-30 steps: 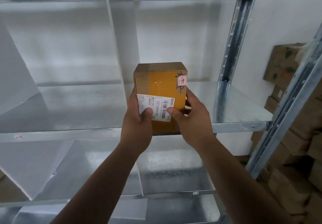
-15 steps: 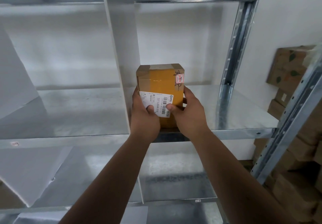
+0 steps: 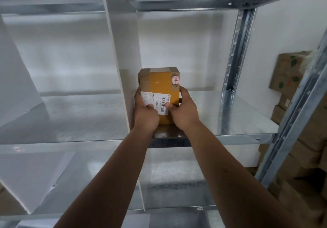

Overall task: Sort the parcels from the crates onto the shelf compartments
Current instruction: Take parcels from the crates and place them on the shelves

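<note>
Parcel [image 3: 156,84] upright on the shelf [image 3: 244,116], left hand [image 3: 146,117] gripping at seven o'clock, right hand [image 3: 184,113] gripping at five o'clock.

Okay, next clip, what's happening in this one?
A person grips a small brown cardboard parcel, yellow-taped with a white barcode label, left hand and right hand on its lower sides. It is upright in the galvanised metal shelf compartment just right of the white divider panel, on or just above the surface. Neither hand has released it.

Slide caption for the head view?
Left hand and right hand grip a taped parcel upright over the metal shelf, beside the white divider.
</note>
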